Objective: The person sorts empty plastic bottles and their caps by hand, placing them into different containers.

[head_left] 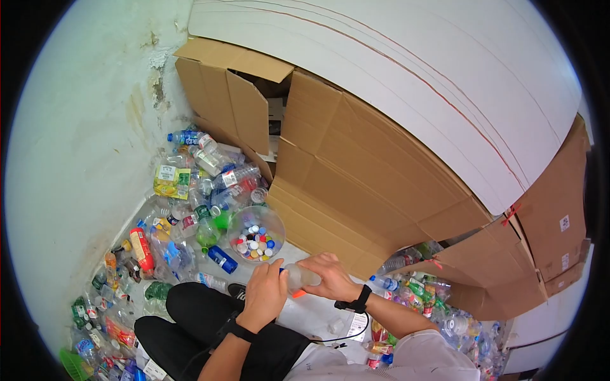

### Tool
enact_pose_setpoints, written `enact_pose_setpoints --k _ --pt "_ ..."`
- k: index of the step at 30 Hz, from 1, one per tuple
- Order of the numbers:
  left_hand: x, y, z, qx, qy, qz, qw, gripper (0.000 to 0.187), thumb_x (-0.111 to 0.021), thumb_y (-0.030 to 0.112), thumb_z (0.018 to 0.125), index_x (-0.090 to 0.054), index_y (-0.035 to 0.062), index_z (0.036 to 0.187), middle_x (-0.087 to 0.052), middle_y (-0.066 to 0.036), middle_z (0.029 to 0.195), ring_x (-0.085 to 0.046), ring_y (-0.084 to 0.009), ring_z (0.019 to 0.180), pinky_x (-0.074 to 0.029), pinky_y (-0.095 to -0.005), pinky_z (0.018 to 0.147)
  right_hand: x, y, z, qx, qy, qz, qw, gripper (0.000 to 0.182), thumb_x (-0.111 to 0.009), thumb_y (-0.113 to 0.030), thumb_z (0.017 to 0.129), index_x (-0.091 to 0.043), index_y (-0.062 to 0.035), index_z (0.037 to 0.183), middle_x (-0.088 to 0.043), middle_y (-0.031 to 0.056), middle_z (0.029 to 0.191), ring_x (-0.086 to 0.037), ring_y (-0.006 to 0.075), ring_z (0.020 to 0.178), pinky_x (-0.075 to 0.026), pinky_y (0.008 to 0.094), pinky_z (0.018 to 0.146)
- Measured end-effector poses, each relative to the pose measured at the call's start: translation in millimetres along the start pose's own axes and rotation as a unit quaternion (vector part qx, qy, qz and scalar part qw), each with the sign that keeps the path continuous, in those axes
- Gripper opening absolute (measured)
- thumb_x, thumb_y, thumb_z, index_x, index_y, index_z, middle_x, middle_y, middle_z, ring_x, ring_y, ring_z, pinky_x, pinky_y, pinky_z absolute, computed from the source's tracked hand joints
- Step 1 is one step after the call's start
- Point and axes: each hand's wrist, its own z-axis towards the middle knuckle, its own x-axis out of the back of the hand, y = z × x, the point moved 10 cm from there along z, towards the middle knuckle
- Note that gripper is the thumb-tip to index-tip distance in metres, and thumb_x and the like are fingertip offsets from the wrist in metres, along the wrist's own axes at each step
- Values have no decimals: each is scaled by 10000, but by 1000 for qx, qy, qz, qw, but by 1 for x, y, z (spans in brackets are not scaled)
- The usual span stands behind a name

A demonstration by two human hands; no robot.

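I hold a clear plastic bottle point(302, 277) sideways in front of me, over my lap. My right hand point(330, 277) grips its body from the right. My left hand point(267, 293) is closed around its neck end, where a bit of blue cap and an orange ring show. Just beyond my hands stands a clear round container point(256, 233) with several loose coloured bottle caps in it. Both wrists wear black bands.
A heap of empty plastic bottles point(190, 209) lies along the pale wall at left. More bottles point(432, 298) are piled at right. Flattened cardboard boxes point(356, 171) and white panels point(406, 70) lean behind. My black-trousered knee point(190, 311) is at lower left.
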Motion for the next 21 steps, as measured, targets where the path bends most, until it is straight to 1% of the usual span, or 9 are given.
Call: enact_pose_setpoints --k 3,5,6,9,11,12,15,18,21 --pt "-2 -10 2 41 18 26 999 269 -572 184 976 -650 -16 1138 -623 -209 907 -608 -394 878 -481 -485 778 -3 1 4 -10 -1 1 1000 580 -827 -262 701 -659 -100 1232 -690 92 1122 -611 295 1058 -401 411 956" --pt "-8 -25 3 118 -13 17 993 289 -538 225 995 -663 -3 1120 -636 -192 855 -628 -387 880 -492 -490 751 -3 1 5 -15 0 5 1000 578 -827 -262 699 -662 -103 1229 -690 92 1121 -610 296 1060 -402 414 955" --pt "-4 -25 4 121 -10 18 992 289 -538 225 995 -663 -3 1120 -636 -192 855 -628 -387 880 -492 -490 751 -3 3 5 -23 2 7 1000 576 -828 -262 697 -665 -106 1226 -690 92 1119 -609 297 1063 -402 418 954" --pt "-3 -19 5 107 -59 29 992 324 -539 251 989 -657 0 1155 -628 -212 935 -634 -397 906 -501 -489 760 -6 10 2 -39 -8 4 999 577 -830 -265 691 -667 -107 1222 -690 95 1109 -610 297 1064 -403 425 952" --pt "3 -7 5 39 -43 56 997 354 -560 264 971 -651 -1 1187 -603 -236 1036 -641 -405 909 -509 -482 775 -4 10 0 -47 -9 13 999 557 -828 -240 697 -671 -92 1210 -688 105 1108 -611 305 1072 -411 420 960" --pt "2 -10 5 40 -43 56 997 354 -560 264 971 -651 -1 1187 -603 -236 1036 -641 -405 909 -509 -482 775 -4 10 -1 -55 -8 21 998 536 -826 -214 703 -675 -77 1199 -686 116 1107 -611 312 1080 -419 415 968" --pt "-8 -13 5 34 -66 5 997 381 -570 280 960 -645 7 1215 -579 -242 1106 -645 -412 914 -514 -478 783 -4 8 -3 -57 -5 24 998 546 -833 -222 703 -669 -78 1203 -685 121 1109 -607 325 1089 -416 426 987" --pt "-8 -16 7 72 -58 1 996 361 -562 275 964 -656 10 1190 -589 -230 1092 -645 -409 916 -518 -478 777 -6 13 -5 -51 6 28 998 574 -838 -266 694 -669 -99 1217 -696 100 1111 -615 302 1087 -398 428 982" --pt "-13 -23 6 119 -91 -9 989 347 -556 267 964 -666 5 1164 -589 -226 1105 -647 -404 924 -523 -476 766 -6 13 -5 -53 6 36 998 574 -843 -258 689 -672 -91 1211 -699 103 1120 -618 306 1094 -398 431 989"
